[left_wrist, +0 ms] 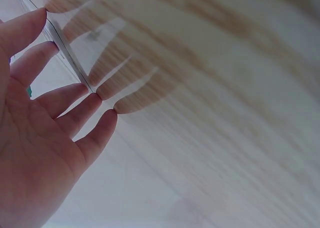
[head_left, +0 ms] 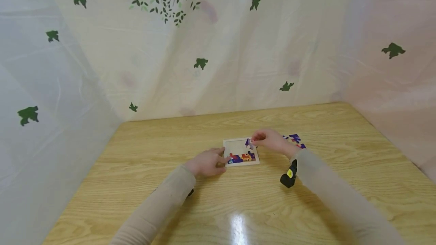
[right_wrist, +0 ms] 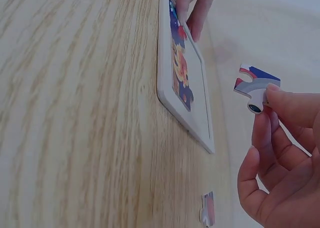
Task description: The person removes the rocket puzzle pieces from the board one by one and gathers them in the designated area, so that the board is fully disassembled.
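Observation:
A pale-framed puzzle board [head_left: 242,164] lies on the table, with a row of joined pieces [head_left: 242,157] along its near side. My right hand [head_left: 270,141] pinches a puzzle piece [right_wrist: 257,86] between thumb and fingers, above the board's far right part in the head view. The piece is purple, white and red, with a dark spot on its tab. My left hand [head_left: 207,162] rests at the board's left edge, its fingers [left_wrist: 77,115] fairly straight and touching the frame and table.
Several loose puzzle pieces [head_left: 294,137] lie on the wooden table [head_left: 153,139], right of the board and partly behind my right hand. One loose piece [right_wrist: 208,209] shows near the board in the right wrist view. A leaf-patterned curtain [head_left: 225,48] hangs behind the table.

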The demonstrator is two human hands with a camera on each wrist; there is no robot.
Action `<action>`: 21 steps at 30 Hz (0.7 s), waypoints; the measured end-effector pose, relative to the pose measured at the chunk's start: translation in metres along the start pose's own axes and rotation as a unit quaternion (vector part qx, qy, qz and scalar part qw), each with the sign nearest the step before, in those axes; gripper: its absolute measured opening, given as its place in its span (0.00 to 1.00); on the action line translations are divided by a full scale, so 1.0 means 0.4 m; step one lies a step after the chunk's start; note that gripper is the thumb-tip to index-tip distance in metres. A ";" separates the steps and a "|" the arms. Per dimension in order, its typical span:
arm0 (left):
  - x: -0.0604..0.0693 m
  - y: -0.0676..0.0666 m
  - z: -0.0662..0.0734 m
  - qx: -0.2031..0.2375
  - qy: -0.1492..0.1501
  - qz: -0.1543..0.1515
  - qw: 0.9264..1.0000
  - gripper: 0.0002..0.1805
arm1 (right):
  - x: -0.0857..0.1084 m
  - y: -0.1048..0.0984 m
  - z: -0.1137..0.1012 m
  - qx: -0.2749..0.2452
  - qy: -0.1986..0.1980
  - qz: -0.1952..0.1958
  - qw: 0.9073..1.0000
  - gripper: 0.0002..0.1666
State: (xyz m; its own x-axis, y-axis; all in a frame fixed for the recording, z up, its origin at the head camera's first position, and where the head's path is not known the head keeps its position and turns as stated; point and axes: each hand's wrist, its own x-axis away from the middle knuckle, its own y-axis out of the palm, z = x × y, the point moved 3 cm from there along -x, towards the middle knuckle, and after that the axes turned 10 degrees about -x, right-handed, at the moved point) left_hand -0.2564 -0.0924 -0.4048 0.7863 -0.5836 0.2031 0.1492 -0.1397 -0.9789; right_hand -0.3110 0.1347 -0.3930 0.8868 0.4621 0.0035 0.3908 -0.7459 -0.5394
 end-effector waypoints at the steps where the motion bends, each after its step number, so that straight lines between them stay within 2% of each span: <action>1: 0.000 0.000 0.000 -0.001 0.000 0.000 1.000 0.24 | 0.002 -0.004 0.002 -0.001 0.001 0.001 1.000 0.06; 6: -0.001 0.002 0.000 -0.001 0.000 0.000 1.000 0.24 | 0.004 -0.023 0.017 0.004 0.008 0.007 1.000 0.07; 14: 0.002 -0.001 0.002 -0.006 0.007 0.002 1.000 0.24 | 0.007 -0.051 0.032 0.010 -0.005 0.004 1.000 0.06; 21: 0.007 -0.003 0.005 0.000 0.000 -0.003 1.000 0.24 | 0.025 -0.080 0.050 0.023 -0.001 0.011 1.000 0.06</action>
State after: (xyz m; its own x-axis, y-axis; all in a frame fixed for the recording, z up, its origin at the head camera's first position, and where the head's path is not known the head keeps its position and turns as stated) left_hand -0.2533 -0.0923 -0.4032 0.7851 -0.5831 0.2087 0.1538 -0.1429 -0.9777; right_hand -0.3194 0.1728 -0.3924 0.8941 0.4477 -0.0109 0.3598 -0.7327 -0.5777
